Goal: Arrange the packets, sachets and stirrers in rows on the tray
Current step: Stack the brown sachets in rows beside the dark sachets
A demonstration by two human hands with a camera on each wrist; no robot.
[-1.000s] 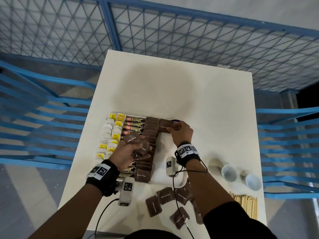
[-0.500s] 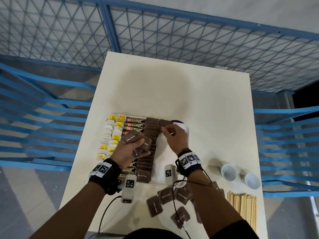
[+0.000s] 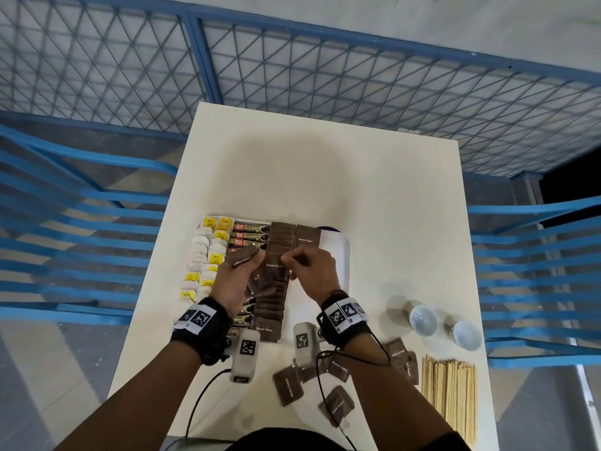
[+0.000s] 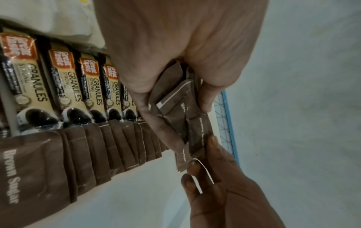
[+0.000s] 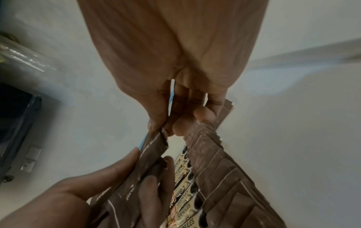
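Note:
A white tray holds rows of tea bags, coffee granule sachets and overlapping brown sugar sachets. One more brown sugar sachet lies alone at the far end, to the right of that row. My left hand hovers over the tray and grips a fanned bunch of brown sugar sachets. My right hand meets it from the right. Its thumb and forefinger pinch the edge of one sachet in the bunch.
Several loose brown sugar sachets lie on the table's near edge under my right forearm. A stack of wooden stirrers sits at the front right, with two white cups behind it. Blue mesh fencing surrounds the table.
My right hand has left the single sachet at the tray's far end and come back to the left hand's bunch, where it now pinches a sachet. The left hand has barely moved.

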